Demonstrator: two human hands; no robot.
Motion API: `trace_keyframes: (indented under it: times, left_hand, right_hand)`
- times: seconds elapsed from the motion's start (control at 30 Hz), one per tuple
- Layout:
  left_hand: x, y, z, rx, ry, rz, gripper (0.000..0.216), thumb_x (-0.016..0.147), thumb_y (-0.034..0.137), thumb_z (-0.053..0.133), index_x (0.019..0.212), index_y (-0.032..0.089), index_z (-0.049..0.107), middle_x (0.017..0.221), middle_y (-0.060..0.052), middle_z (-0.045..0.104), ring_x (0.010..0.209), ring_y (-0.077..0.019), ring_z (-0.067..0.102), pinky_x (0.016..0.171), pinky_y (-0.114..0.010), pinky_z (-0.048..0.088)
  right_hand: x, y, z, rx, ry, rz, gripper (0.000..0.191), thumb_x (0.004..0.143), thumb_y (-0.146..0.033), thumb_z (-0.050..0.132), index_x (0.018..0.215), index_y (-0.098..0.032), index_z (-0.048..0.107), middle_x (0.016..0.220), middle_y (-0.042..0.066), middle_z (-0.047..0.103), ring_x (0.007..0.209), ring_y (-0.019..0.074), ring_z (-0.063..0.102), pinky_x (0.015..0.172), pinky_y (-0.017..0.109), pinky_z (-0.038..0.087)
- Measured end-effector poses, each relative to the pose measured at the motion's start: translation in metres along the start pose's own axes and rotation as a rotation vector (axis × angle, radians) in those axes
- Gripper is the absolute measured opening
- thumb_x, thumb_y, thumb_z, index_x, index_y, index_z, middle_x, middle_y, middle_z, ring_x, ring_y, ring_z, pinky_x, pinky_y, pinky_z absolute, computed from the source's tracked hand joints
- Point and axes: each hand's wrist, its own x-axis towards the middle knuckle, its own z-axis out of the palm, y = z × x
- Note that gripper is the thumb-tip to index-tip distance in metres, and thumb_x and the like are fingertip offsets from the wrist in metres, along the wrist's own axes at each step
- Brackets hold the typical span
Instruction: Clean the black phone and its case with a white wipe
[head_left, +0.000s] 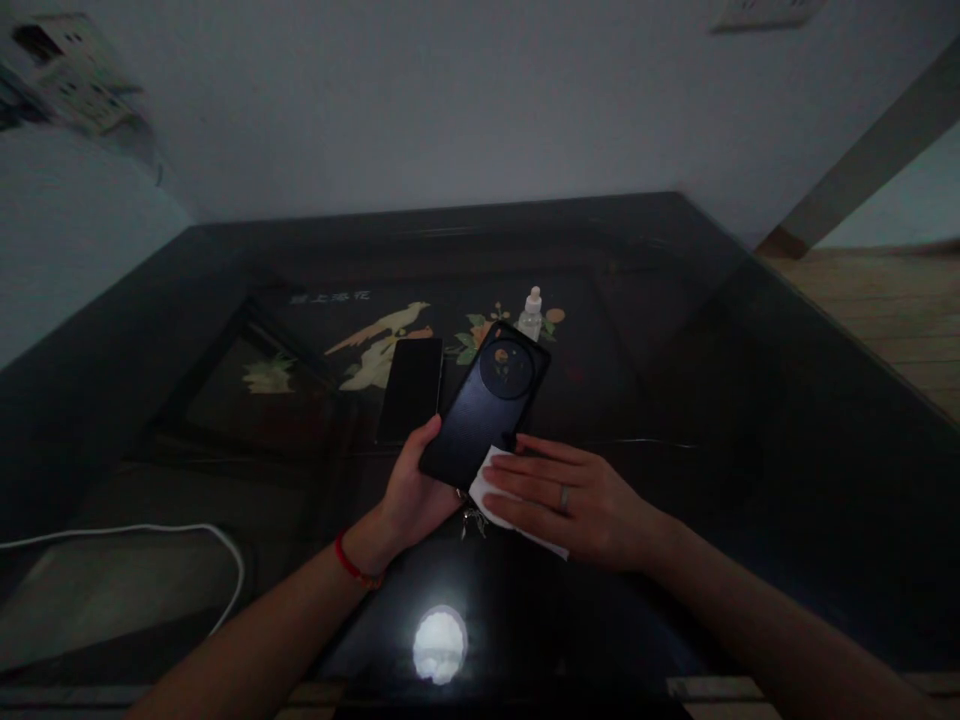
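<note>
My left hand [411,490] grips the lower end of a dark phone [486,405], held back side up with its round camera ring facing me. My right hand [574,500] lies with fingers stretched flat on a white wipe [487,492], pressing it against the phone's lower edge. A ring shows on one right finger, and a red cord circles my left wrist. A second dark phone [411,388] lies flat on the table just left of the held one.
A small clear dropper bottle [531,312] stands behind the phone. The glossy black table [750,420] has a bird and flower inlay. A white cable [180,532] curves at the near left. Wood floor lies to the right.
</note>
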Motion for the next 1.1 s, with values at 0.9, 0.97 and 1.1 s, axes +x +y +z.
trace_keyframes:
  times: [0.9,0.97,1.1]
  left_hand:
    - [-0.001,0.0,0.001,-0.012,0.014,0.022,0.038,0.082,0.043,0.052,0.104,0.016,0.068,0.103,-0.007,0.073,0.117,-0.0268,0.055,0.103,-0.041,0.035]
    - [-0.001,0.0,0.002,-0.014,0.014,0.027,0.037,0.082,0.042,0.052,0.104,0.017,0.068,0.103,-0.006,0.073,0.117,-0.026,0.055,0.103,-0.041,0.034]
    - [-0.002,0.0,0.003,0.021,0.034,-0.031,0.038,0.078,0.046,0.055,0.094,0.014,0.071,0.099,-0.009,0.073,0.116,-0.0291,0.056,0.102,-0.042,0.036]
  right_hand:
    - [0.0,0.003,-0.005,-0.082,0.079,0.136,0.027,0.092,-0.01,0.043,0.112,-0.009,0.06,0.116,0.015,0.066,0.116,0.0216,0.058,0.1,0.044,0.048]
    - [0.0,0.003,-0.005,-0.087,0.086,0.16,0.026,0.091,-0.009,0.044,0.113,-0.008,0.06,0.117,0.016,0.066,0.116,0.0222,0.058,0.099,0.044,0.048]
    - [0.003,-0.003,-0.002,0.009,0.037,0.007,0.025,0.093,-0.01,0.041,0.106,-0.01,0.062,0.112,0.012,0.069,0.117,0.0209,0.058,0.1,0.043,0.048]
